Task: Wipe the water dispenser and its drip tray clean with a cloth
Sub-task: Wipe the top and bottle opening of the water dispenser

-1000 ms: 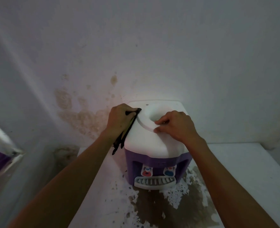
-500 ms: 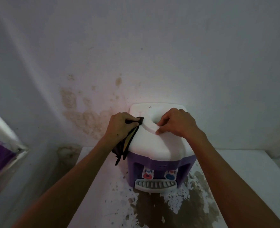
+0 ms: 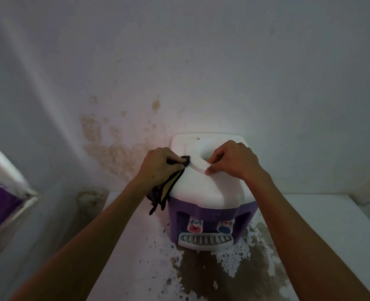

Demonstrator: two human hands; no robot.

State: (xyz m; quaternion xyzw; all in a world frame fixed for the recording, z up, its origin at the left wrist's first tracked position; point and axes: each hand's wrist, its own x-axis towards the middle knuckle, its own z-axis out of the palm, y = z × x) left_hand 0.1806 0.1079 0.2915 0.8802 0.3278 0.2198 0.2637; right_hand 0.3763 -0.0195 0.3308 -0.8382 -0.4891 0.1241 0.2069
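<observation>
I judge the wipe as early: the left hand [image 3: 158, 166] grips the dark cloth [image 3: 169, 187], fingers curled round it, pressing it on the left edge of the water dispenser [image 3: 210, 192] white top, while the purple front, taps and drip tray [image 3: 205, 241] look untouched. The right hand [image 3: 234, 162] steadies the top, fingers bent, tips resting at the rim of the bottle well, holding nothing. The dispenser stands upright on the stained white worktop [image 3: 321, 218] against the wall, long axis vertical, taps and tray facing me.
</observation>
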